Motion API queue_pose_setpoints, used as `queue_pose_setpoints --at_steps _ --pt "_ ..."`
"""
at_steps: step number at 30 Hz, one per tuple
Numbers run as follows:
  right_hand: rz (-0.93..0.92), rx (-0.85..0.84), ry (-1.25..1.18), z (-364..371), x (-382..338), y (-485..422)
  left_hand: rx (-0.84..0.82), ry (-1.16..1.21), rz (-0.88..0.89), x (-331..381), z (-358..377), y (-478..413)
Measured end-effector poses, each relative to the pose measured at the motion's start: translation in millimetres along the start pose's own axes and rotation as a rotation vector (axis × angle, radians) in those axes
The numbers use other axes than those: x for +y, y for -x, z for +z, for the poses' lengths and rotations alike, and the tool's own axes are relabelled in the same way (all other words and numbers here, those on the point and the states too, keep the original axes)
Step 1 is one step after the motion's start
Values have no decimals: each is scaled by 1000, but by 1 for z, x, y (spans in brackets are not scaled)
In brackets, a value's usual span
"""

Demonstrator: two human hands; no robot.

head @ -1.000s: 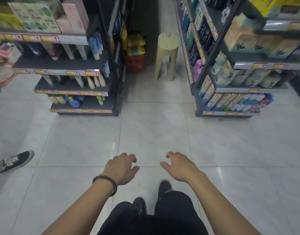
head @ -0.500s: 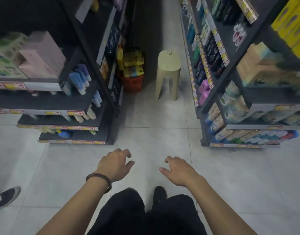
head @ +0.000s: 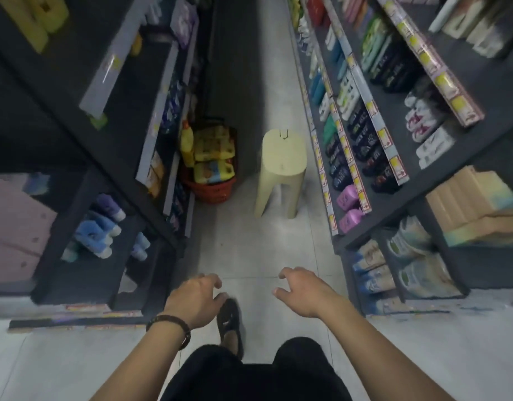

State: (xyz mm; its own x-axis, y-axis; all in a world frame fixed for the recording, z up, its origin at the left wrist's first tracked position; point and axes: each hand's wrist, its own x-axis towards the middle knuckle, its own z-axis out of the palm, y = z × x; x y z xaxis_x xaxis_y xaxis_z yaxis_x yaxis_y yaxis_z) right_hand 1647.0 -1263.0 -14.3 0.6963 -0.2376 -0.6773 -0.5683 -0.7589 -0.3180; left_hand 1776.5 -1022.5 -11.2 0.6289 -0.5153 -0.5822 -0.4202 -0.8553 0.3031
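Observation:
I stand at the mouth of a narrow shop aisle, looking down. My left hand (head: 195, 296), a dark bead bracelet on its wrist, hangs in front of me with loosely curled fingers and holds nothing. My right hand (head: 303, 290) hangs level with it a little to the right, fingers also loosely curled and empty. One black shoe (head: 229, 322) shows on the tiled floor below my left hand.
A cream plastic stool (head: 281, 169) stands in the aisle ahead. To its left sits a red basket (head: 213, 188) filled with yellow packs and bottles. Dark shelving (head: 151, 204) with bottles flanks the left; the right shelf unit (head: 374, 227) holds bottles and packets.
I have walked forward into the aisle; the shelves, stool and basket have come closer. Both hands stay loosely curled and empty. The other person's sneaker at the left is out of view.

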Motion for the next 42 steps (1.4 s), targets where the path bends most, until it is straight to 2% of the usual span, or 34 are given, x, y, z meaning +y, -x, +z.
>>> queue_pose_setpoints --at_steps 5,12,20,25,34,38,42 --pt "-43 92 -128 -91 -23 -71 30 -86 47 5 -82 -87" --pt "-61 165 -208 -180 -19 -175 5 -53 8 14 -159 -199" --pt "-113 23 -175 -292 0 -302 35 -83 -93 58 -242 -322" --pt "-130 -6 -100 -359 -8 -377 58 6 -157 64 -290 -378" --pt "-187 1 -4 -447 -69 -489 96 85 -175 34 -362 -464" --pt "-198 36 27 -476 -109 -521 62 161 -164 19 -384 -498" --pt "-222 -6 85 -491 -149 -544 35 265 -149 9 -401 -527"
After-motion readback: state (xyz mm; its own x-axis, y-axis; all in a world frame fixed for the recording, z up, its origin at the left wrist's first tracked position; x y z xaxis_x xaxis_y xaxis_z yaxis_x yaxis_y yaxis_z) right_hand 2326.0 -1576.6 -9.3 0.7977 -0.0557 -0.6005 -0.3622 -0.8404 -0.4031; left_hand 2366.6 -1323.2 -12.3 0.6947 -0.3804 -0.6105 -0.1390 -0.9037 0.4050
